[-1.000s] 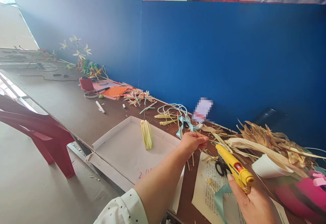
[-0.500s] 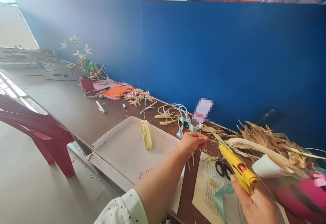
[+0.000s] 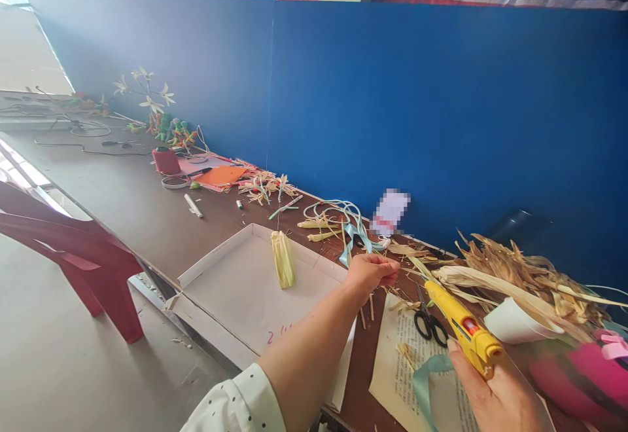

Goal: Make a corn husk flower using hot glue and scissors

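My left hand point(image 3: 369, 273) is closed in a pinch above the brown table point(image 3: 142, 213), gripping a thin strip of dried husk that runs off to the right. My right hand point(image 3: 495, 393) grips a yellow glue gun point(image 3: 461, 327), whose nozzle points up-left toward the pinched strip. Black scissors point(image 3: 428, 319) lie on a printed paper sheet point(image 3: 402, 360) just below the gun. A light blue ribbon point(image 3: 426, 379) lies on that sheet by my right hand.
A flat white cardboard tray point(image 3: 235, 301) holds a folded pale yellow husk piece point(image 3: 283, 259). A heap of dried husks point(image 3: 520, 275), a white cup point(image 3: 515, 322) and a pink object point(image 3: 583, 366) sit at the right. A blue partition point(image 3: 392, 105) backs the table; red chair point(image 3: 73, 255) at left.
My right hand has carried the glue gun slightly rightward and downward, uncovering the scissors. My left hand has stayed in place, still pinched.
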A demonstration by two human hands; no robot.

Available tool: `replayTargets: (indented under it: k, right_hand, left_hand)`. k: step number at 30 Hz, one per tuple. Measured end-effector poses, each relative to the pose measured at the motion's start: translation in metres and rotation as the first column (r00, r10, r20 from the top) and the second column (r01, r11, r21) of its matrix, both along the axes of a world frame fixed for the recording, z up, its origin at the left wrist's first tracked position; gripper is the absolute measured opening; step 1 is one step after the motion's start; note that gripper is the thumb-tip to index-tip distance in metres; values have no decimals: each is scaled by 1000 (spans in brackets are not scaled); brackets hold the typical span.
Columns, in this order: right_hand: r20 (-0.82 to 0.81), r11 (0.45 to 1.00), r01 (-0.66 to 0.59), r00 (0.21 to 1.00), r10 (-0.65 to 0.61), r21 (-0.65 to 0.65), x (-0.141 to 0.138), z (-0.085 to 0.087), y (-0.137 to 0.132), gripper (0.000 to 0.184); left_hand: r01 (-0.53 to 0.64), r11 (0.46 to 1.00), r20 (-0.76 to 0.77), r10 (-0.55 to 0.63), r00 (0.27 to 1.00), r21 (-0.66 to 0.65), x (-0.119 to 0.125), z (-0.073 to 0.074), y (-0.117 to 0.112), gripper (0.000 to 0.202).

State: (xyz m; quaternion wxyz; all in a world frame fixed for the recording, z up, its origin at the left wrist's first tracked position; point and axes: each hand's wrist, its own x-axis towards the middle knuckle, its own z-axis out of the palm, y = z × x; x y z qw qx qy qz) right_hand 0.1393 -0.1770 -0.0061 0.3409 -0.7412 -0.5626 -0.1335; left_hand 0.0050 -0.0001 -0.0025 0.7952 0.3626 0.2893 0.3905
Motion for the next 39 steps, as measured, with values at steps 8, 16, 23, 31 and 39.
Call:
replayTargets:
  k: [8, 16, 23, 31, 39]
  right_hand:
    - [74, 999, -26, 997, 24, 36, 4, -3, -1, 25]
    - [30, 996, -57, 998, 55, 73, 2, -3, -1, 22]
    - [-27, 1000, 1, 1000, -1, 28, 1, -3, -1, 24]
    - [-51, 999, 5, 999, -4, 33, -3, -1, -3, 26]
    - [-34, 1000, 7, 999, -7, 15, -2, -3, -7, 29]
  left_hand:
    - [4, 1000, 20, -4, 1000, -12, -3, 2, 0, 28]
    - [-1, 1000, 24, 1, 1000, -12, -4, 4, -2, 32]
    - [26, 999, 52, -24, 998, -41, -4, 0, -1, 27]
    - [57, 992, 82, -47, 996, -115, -7, 2, -1, 15]
    - [80, 988, 82, -69, 994, -134, -8, 4, -3, 4]
